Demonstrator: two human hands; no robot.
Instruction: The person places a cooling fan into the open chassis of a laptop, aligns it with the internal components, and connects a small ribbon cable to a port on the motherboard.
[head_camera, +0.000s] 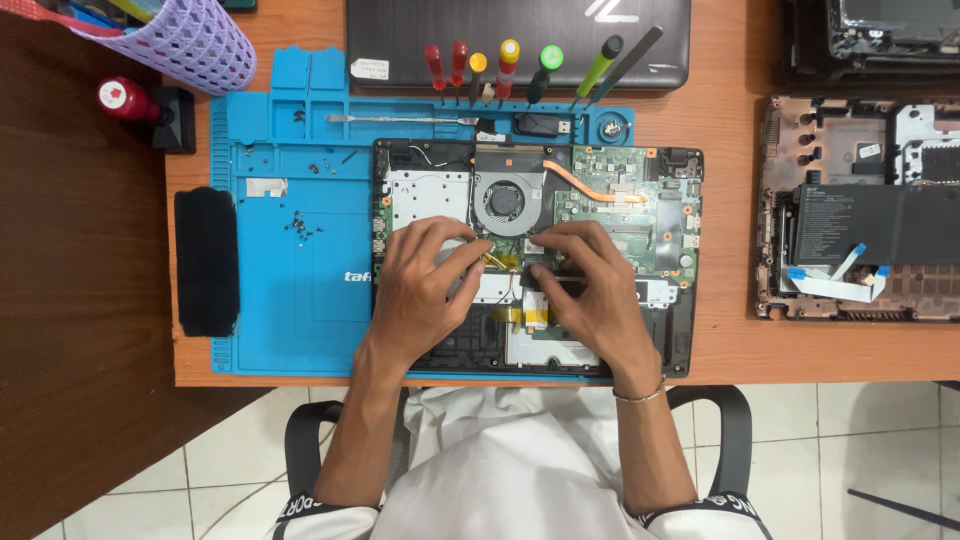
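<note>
The opened laptop (535, 265) lay on the blue repair mat (290, 260) at the bench's (720, 350) near edge. Both hands worked at its centre: the left hand (425, 285) and right hand (580, 290) had fingertips pinched on small parts beside the amber ribbon cable (500, 262), just below the fan (507, 200); what exactly each gripped was hidden. A slip or hard tug could have torn the ribbon, I judged. Loose screws (300, 228) sat at nine o'clock, screwdrivers (500, 70) at twelve, another opened laptop (860, 210) at three; open room was scant.
</note>
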